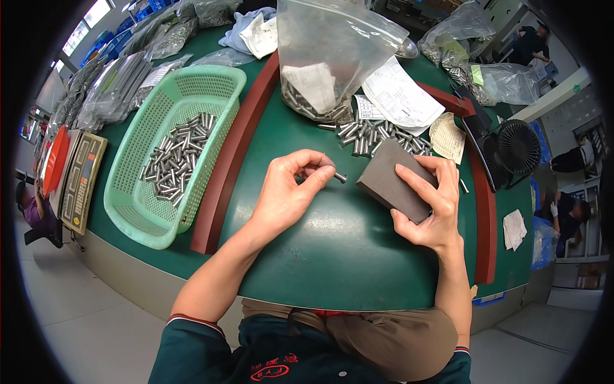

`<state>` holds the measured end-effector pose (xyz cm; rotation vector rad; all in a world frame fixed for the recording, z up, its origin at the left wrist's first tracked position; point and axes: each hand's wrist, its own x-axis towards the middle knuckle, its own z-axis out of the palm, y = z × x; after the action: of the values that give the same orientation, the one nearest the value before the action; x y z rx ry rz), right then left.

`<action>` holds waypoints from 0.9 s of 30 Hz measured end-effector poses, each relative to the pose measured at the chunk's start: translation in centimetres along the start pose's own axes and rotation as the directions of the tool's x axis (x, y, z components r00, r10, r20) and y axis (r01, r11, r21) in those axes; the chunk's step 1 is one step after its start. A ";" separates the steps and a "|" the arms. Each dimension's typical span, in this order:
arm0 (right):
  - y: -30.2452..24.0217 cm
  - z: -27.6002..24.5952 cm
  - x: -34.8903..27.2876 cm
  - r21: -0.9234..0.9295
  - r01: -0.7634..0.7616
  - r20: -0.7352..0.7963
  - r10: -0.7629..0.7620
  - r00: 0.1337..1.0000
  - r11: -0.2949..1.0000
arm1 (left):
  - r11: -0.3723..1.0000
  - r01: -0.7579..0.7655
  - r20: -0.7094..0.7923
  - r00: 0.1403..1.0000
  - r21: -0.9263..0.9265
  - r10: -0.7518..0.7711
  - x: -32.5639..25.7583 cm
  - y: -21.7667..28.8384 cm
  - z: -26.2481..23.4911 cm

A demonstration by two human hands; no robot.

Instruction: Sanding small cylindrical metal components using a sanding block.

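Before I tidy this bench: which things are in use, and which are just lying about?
In use:
left hand pinching a metal pin
right hand holding a grey block
loose pins
green basket of pins

Lying about:
black fan
papers
white cloth
counting scale

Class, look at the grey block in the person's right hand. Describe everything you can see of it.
The grey block is a flat rectangular slab, dull dark grey, with a matte, slightly rough face that looks like foam or an abrasive pad. It is tilted, one corner pointing toward the metal pin in the left hand. The right hand grips it from the right, thumb on the top face, fingers around the far edge. It is over the green table, before a heap of loose pins.
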<state>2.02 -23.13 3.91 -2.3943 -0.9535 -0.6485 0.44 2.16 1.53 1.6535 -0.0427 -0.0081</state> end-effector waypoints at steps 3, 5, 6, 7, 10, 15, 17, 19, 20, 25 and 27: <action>-0.1 0.0 0.0 0.005 0.007 -0.003 -0.007 1.000 1.000 | 1.000 -0.005 -0.002 1.000 0.005 0.005 0.0 0.0 0.0; -0.1 0.0 0.0 0.013 0.022 -0.012 -0.022 1.000 1.000 | 1.000 -0.008 -0.005 1.000 0.008 0.008 0.0 0.0 0.0; -0.1 0.0 0.0 0.014 0.022 -0.011 -0.022 1.000 1.000 | 1.000 -0.010 -0.004 1.000 0.011 0.010 -0.1 0.0 0.0; -0.1 0.0 0.0 0.019 0.025 -0.010 -0.025 1.000 1.000 | 1.000 -0.012 -0.003 1.000 0.013 0.013 0.0 0.0 0.0; -0.3 0.0 0.1 0.056 0.028 -0.014 -0.027 1.000 0.998 | 1.000 -0.012 0.005 1.000 0.019 0.012 0.0 -0.1 -0.1; -1.2 0.3 0.2 0.116 0.048 0.021 -0.051 0.998 0.992 | 0.997 -0.047 0.011 0.999 0.055 0.047 -0.1 -0.3 -0.1; -1.6 0.5 0.2 0.147 0.061 0.029 -0.066 0.997 0.987 | 0.994 -0.077 0.011 0.997 0.073 0.076 -0.1 -0.3 0.1; -1.8 0.5 0.2 0.159 0.065 0.036 -0.071 0.997 0.985 | 0.968 -0.157 0.022 0.988 0.197 0.155 -0.3 0.0 0.4; -1.8 0.6 0.2 0.141 0.047 0.056 -0.055 0.997 0.989 | 0.968 -0.156 0.025 0.988 0.196 0.154 -0.3 0.2 0.5; -0.8 0.1 0.1 -0.037 -0.059 -0.001 0.059 0.998 0.998 | 0.903 -0.339 0.111 0.940 0.265 0.321 -0.4 0.4 0.6; -1.9 -0.5 0.6 0.186 -0.008 0.055 -0.002 0.999 0.983 | 0.904 -0.316 0.090 0.949 0.288 0.303 -0.4 0.3 0.4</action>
<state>0.90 -21.95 5.12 -2.2575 -0.9871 -0.4726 0.03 1.71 1.74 1.9337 -0.3561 0.2149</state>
